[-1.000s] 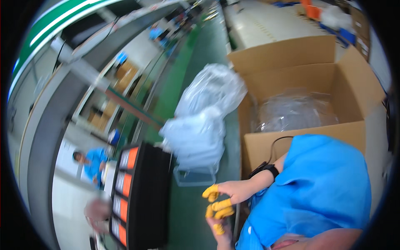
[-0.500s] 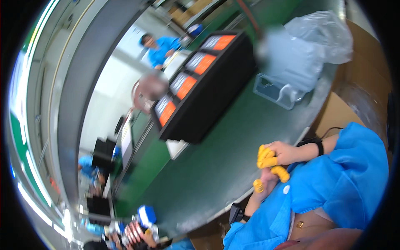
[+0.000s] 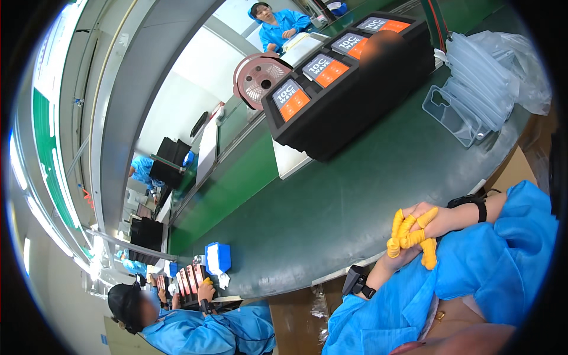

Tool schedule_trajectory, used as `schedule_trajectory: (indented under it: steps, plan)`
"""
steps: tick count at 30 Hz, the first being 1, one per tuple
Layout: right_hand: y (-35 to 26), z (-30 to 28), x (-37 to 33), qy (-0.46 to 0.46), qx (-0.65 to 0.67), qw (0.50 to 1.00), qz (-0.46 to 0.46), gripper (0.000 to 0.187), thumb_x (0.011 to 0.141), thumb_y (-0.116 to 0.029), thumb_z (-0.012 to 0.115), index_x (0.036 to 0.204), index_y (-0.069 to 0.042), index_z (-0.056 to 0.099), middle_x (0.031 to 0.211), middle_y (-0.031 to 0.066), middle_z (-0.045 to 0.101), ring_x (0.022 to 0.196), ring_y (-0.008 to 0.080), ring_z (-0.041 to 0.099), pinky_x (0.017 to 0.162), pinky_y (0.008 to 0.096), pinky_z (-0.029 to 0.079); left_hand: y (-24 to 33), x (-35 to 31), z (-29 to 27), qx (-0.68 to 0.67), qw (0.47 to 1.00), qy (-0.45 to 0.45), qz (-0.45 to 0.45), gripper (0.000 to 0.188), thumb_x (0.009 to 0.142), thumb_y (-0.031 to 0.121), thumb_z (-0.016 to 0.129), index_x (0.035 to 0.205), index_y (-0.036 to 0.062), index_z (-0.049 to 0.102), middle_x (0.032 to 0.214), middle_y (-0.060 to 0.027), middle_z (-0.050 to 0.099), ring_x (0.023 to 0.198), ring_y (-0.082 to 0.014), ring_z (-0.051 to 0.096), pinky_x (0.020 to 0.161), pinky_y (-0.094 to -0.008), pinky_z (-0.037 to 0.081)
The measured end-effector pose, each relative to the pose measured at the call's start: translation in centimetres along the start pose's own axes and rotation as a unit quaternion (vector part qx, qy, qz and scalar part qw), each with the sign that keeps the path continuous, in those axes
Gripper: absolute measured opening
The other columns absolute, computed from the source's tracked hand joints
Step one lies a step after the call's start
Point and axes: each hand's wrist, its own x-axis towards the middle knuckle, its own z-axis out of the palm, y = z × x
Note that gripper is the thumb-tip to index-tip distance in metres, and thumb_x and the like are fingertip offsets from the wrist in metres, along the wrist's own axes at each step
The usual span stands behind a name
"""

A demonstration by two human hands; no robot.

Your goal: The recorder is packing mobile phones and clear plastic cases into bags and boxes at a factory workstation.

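Note:
My right hand point(image 3: 427, 218) and my left hand point(image 3: 404, 258) are together in front of my blue smock, at the near edge of the bench. Yellow finger cots point(image 3: 412, 238) cover several fingertips on them. The right hand lies on top, its fingers crossed closely with those of the left, so each is closed against the other. Part of the left hand is hidden beneath. No object shows between them. A black strap circles my right wrist, and a dark device point(image 3: 356, 280) is strapped on my left.
A long black case point(image 3: 361, 100) holding several orange-and-white labelled packs stands on the green bench point(image 3: 284, 236). Clear plastic trays point(image 3: 485, 83) are stacked to its right. Beyond it are a pink fan point(image 3: 260, 80) and a co-worker point(image 3: 275, 26). Another co-worker point(image 3: 207, 328) works near a blue bin point(image 3: 218, 258).
My view has swung, so the case and trays appear higher and farther right. My fingers have shifted and are now crossed together. The lower-left co-worker shows more fully.

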Motion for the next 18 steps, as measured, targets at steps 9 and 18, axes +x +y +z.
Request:
schedule_trajectory:
  steps: [9,18]
  plan:
    - [1.0,-2.9,-0.1,0.247,-0.047,0.964,-0.084,0.024,0.077,-0.027,0.059,0.087,-0.004,0.058,0.087,0.0031,0.051,0.079,0.0115,0.050,0.071,0.0247,0.041,3.4,0.6,-1.5,-0.136,0.957,0.166,0.197,0.065,0.077,0.057,0.039,0.117,0.0060,0.037,0.103,-0.0072,0.050,0.092,-0.0180,0.047,0.078,-0.0309,0.038]
    - [-0.5,-0.2,3.0,0.167,-0.290,0.879,-0.340,0.013,0.065,-0.014,0.069,0.072,-0.008,0.059,0.078,0.0054,0.054,0.073,0.0192,0.051,0.064,0.0276,0.041,-0.4,4.3,1.5,-0.181,0.944,0.276,0.019,0.060,0.083,0.050,0.030,0.122,0.0053,0.030,0.124,-0.0102,0.034,0.117,-0.0245,0.029,0.098,-0.0399,0.021]
